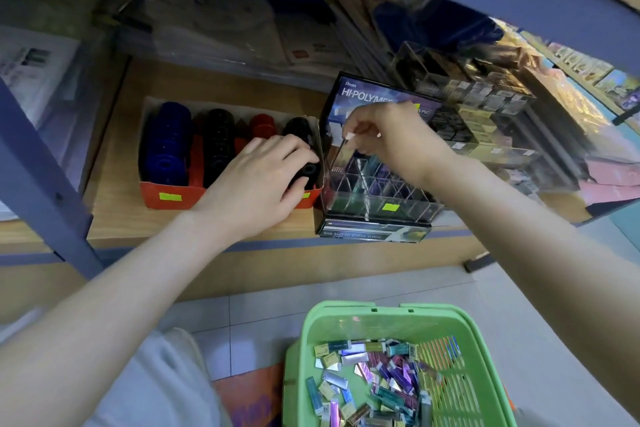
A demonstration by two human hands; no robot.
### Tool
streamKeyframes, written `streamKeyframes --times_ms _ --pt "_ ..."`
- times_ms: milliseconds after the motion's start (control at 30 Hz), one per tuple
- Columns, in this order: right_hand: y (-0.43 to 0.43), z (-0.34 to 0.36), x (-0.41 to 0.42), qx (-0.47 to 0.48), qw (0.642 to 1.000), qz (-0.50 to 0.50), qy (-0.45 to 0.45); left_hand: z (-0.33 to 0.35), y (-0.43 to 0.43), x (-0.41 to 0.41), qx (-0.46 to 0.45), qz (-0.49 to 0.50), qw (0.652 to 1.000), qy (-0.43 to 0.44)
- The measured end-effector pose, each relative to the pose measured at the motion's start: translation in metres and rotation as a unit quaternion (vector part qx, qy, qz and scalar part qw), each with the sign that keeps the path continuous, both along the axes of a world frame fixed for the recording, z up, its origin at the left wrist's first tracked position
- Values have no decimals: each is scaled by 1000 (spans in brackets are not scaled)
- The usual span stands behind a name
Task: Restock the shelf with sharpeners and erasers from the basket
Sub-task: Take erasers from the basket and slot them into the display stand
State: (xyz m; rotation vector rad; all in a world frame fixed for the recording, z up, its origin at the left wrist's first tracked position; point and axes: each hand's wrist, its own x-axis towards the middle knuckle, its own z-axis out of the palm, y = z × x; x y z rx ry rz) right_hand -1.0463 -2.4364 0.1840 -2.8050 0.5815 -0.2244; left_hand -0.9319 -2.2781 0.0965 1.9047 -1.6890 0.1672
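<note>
On my feed, both hands work the low wooden shelf (117, 163). The left hand (263, 180) reaches into a red cardboard tray (166, 196) at the shelf's left, its fingers curled around a black sharpener (306, 172) in the rightmost row, up against the tray's right wall. Rows of blue sharpeners (168, 139), then more black and red ones, fill the tray to the left of it.

Just to the right, touching the tray, stands a clear divided display case (381, 204) with a "HI-POLYMER" backing card. The right hand (391, 135) hovers over its far left compartments, thumb and forefinger pinching what I take to be a slim eraser (341, 149), tilted with its lower end toward the case; motion blur keeps me from reading it better.

Nearer the camera, a green basket (349, 315) sits on the tiled floor (519, 305), with loose erasers (374, 381) in shiny wrappers heaped across its bottom.
</note>
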Motion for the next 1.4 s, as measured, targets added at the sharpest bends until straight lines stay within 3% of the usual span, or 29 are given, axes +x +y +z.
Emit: streamKeyframes --times_ms 267,567,700,900,1000,1200,1333,1400 --pt "-1 -29 3 -79 996 19 -40 0 0 -16 -39 -2 998 -56" --pt "-1 -46 -4 -118 989 40 -82 -6 2 -31 17 -25 997 -72" --pt "6 -49 -25 -194 973 55 -109 -7 6 -37 21 -1 997 -80" --pt "13 -76 -105 -239 960 -29 -142 -14 18 -74 -17 -6 993 -120" --pt "21 -109 -154 -202 969 -89 -108 -37 18 -101 36 -52 992 -113" --pt "27 -205 -247 -50 984 -145 86 -99 -6 -138 219 -109 967 -77" --pt "31 -266 -291 99 944 -245 195 -134 -35 -161 342 -102 934 -9" --pt "28 -292 -307 150 922 -274 229 -152 -48 -173 353 -116 928 16"
